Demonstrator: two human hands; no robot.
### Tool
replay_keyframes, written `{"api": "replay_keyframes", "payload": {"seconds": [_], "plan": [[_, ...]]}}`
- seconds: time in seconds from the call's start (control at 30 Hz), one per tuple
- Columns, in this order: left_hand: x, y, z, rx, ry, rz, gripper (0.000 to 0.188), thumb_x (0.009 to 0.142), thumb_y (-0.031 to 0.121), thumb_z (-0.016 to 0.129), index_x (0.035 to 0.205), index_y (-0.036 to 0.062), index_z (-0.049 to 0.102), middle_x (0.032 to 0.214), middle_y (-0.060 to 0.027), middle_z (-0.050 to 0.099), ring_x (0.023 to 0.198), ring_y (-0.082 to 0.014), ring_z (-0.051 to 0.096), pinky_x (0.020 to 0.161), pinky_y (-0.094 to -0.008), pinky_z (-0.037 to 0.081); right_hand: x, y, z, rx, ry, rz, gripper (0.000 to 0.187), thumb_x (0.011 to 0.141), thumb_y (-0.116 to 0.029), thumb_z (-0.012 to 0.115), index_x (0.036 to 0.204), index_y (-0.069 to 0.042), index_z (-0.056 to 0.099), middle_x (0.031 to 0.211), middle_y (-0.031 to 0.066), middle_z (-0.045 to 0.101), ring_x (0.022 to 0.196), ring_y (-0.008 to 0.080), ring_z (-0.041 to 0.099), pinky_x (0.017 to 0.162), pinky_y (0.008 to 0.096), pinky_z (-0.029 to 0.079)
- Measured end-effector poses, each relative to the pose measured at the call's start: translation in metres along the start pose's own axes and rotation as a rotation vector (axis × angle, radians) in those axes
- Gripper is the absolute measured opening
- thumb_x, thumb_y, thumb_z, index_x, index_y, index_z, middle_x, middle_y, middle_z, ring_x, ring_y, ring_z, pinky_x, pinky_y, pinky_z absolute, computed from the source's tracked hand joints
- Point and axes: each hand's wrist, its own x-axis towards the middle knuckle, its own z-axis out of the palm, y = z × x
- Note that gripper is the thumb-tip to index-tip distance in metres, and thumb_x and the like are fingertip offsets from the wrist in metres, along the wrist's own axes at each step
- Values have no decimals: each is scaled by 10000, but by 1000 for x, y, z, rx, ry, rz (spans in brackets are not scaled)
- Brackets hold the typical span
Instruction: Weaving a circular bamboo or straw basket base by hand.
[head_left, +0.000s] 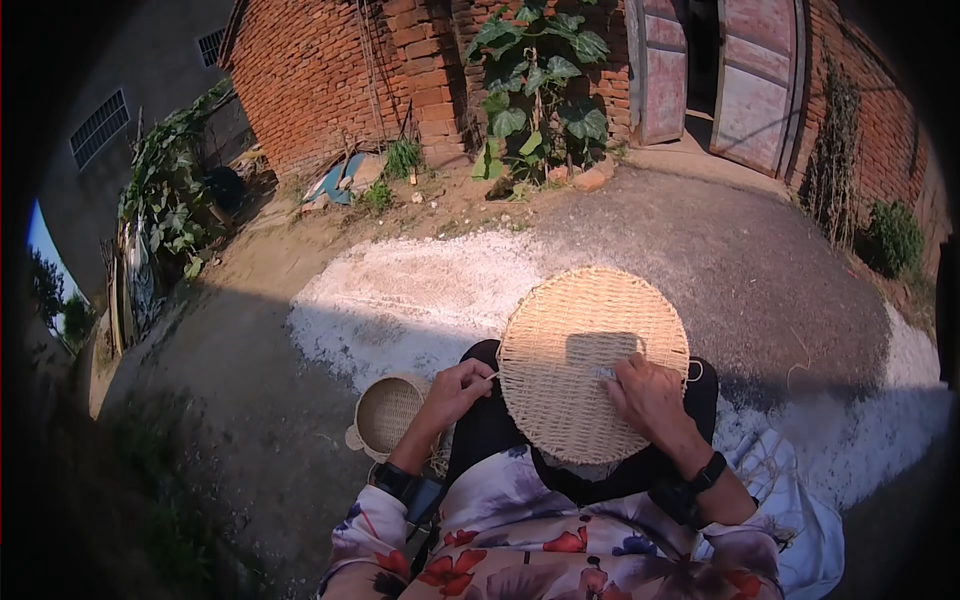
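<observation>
A round, flat woven piece of straw-coloured cord lies across my lap, tilted toward me. My left hand is at its left edge, thumb and forefinger pinched on a pale strand of cord that meets the rim. On the woven face, right of the middle, rests my right hand, its fingers closed. Something small and greyish shows at those fingertips, too small to name. A loose loop of cord sticks out from the right rim.
A small round woven basket stands on the ground beside my left forearm. White sheeting with loose strands lies at my right. Pale granular material is spread ahead. Farther off are a brick wall, leafy plants and a worn door.
</observation>
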Motion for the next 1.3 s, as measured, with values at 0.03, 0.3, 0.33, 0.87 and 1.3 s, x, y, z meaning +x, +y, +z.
{"api": "replay_keyframes", "payload": {"seconds": [0.03,0.3,0.33,0.87,1.3], "plan": [[-1,-4,-4,1,5,1,234,875,145,665,1094,69,635,894,-38,675,852,-122,631,777,-294,493,2,0,1,10,-9,-1,202,848,-234,682,881,-51,603,867,138,593,797,327,653,689,482,483],[6,30,19,299,274,328,507,765,233,776,1225,122,594,1088,-84,579,1033,-236,564,932,-371,463,5,17,4,64,-6,-97,165,846,-198,666,853,-47,599,828,132,590,790,328,627,688,466,479],[6,27,23,261,283,317,521,764,240,780,1234,122,588,1088,-84,576,1030,-236,565,931,-367,465,3,19,3,73,6,-109,167,857,-200,655,848,-44,598,810,132,577,783,328,623,685,455,480],[6,13,36,-1,289,252,540,815,106,750,1316,100,549,891,-21,563,816,-131,571,780,-278,495,6,12,-10,1296,-196,269,271,956,-241,630,757,-91,526,756,-32,517,719,62,496,644,249,430],[9,7,37,-84,298,248,507,822,97,741,1295,90,560,873,-52,635,848,-155,629,846,-308,516,-19,43,-34,861,-178,443,222,979,-134,544,791,-37,478,648,-34,487,621,50,542,569,298,459]]}}
